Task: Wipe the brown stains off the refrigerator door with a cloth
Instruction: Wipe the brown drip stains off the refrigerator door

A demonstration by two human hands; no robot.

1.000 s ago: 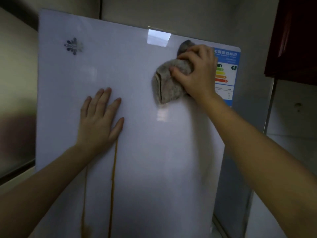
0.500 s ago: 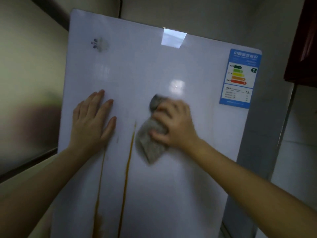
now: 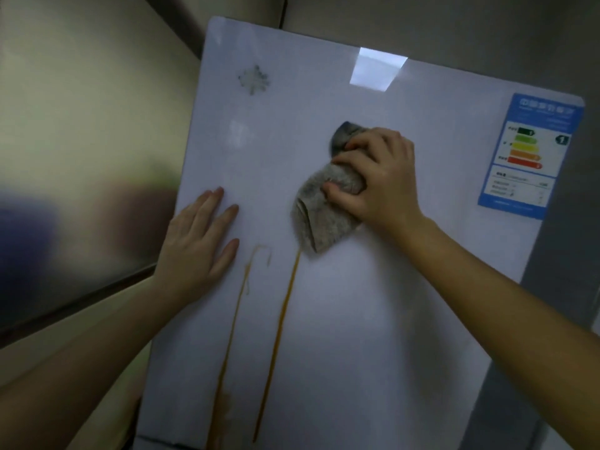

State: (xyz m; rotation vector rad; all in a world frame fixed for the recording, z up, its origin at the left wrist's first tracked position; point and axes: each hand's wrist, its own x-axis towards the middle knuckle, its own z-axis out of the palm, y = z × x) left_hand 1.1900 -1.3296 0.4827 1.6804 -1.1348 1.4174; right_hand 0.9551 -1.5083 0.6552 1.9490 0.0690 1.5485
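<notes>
I have the cloth point(image 3: 324, 212) bunched in my right hand point(image 3: 380, 180), fingers curled over it and pressing it flat to the door point(image 3: 389, 319), its lower corner just touching the top of the right-hand streak point(image 3: 279, 329). My left hand point(image 3: 198, 241) lies open, palm against the door, bracing just beside the left streak point(image 3: 232, 326). I judge I'm at the start of the wiping stroke: both brown runs look whole below the cloth. Next I'd drag the cloth straight down the right streak with steady pressure, then take the left one. The streaks run out of view at the bottom edge, where a darker smear is too blurred to read. The label point(image 3: 529, 157) print is illegible.
</notes>
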